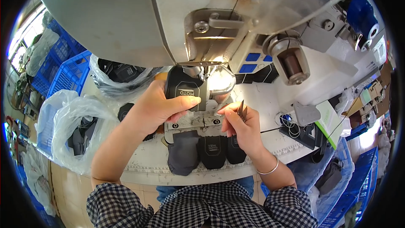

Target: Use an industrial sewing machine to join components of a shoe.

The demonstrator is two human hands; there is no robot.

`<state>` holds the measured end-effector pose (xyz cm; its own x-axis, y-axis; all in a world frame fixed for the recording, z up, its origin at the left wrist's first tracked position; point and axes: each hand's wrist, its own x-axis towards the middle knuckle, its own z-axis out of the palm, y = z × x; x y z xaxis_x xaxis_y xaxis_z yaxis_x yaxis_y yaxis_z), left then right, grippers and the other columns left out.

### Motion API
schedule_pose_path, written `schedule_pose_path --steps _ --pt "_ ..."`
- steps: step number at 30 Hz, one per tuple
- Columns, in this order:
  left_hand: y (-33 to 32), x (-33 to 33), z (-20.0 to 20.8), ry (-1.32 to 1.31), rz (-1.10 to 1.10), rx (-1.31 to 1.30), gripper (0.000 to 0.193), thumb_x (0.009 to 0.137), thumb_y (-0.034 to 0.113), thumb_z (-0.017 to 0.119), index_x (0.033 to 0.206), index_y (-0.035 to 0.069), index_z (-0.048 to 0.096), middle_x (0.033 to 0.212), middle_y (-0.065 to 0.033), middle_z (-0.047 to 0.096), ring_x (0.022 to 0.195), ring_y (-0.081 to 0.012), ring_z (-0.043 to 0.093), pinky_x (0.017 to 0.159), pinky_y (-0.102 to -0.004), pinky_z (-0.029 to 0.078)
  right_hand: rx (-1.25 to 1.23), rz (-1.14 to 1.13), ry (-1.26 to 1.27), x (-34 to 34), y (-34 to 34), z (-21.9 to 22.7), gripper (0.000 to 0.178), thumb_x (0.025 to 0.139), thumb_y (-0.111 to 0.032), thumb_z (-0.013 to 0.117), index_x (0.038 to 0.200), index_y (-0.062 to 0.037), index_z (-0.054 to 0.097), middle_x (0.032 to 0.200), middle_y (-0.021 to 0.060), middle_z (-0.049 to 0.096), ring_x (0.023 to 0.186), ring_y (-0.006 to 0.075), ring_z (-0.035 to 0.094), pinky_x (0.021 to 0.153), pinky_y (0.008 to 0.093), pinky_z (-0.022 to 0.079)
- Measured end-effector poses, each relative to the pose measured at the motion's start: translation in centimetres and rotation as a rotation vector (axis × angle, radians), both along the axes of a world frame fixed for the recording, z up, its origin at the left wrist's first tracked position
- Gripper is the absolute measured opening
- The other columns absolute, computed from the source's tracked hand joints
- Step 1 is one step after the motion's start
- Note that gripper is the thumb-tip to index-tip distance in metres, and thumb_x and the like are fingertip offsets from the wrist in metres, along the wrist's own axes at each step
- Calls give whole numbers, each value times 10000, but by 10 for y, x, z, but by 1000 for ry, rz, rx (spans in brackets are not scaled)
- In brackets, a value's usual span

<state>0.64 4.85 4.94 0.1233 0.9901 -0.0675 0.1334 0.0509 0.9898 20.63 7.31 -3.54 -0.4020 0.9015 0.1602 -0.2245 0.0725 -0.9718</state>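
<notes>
My left hand grips a black fabric piece with a light printed mark. Its thumb lies on top, and the piece sits by the needle area of a white sewing machine. Right of it, my right hand is closed round dark pointed thread snips; the thumb and index finger pinch close together, and whether thread is between them I cannot make out. Nearer me, a grey fabric piece and a black printed piece lie along the table edge, beside another black piece partly behind my right hand.
Plastic-lined bags of dark pieces stand at the left, near a blue crate. A thread spool hangs at the machine's right. A green-and-white booklet and a blue lined bin are further right. A lit lamp shines by the needle.
</notes>
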Motion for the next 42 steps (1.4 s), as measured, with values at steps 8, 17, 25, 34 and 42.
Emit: schedule_pose_path --steps 8,17,25,34,42 --pt "-8 10 -8 -119 70 -11 192 753 173 619 640 49 524 534 19 471 440 -39 400 414 -195 318 0 12 -33 -1 -1 -3 160 881 -127 491 880 -8 598 584 17 544 462 33 434 426 156 357" --pt "-1 12 -5 -45 133 39 180 741 153 614 811 10 529 565 10 479 460 -46 415 433 -190 345 24 -9 -40 -3 -2 -3 198 886 -153 465 862 -7 595 557 30 542 428 46 439 401 156 342" --pt "12 9 -2 -53 114 64 118 739 118 607 740 31 527 520 11 456 399 -58 407 363 -193 300 23 -5 -44 -2 -2 -3 200 888 -155 466 857 -7 596 557 25 541 436 42 442 403 156 344" --pt "28 -7 -5 -164 17 20 98 749 109 586 737 25 536 545 -8 476 431 -84 445 375 -199 289 -5 4 -20 -1 -3 0 161 881 -124 488 878 -10 601 577 15 540 464 33 434 424 159 358" --pt "30 -7 -10 -214 -17 70 105 755 109 571 724 21 524 571 -21 477 448 -104 451 383 -217 270 36 -79 -31 19 -12 8 147 874 -83 475 872 4 594 587 19 546 470 31 439 425 158 353"
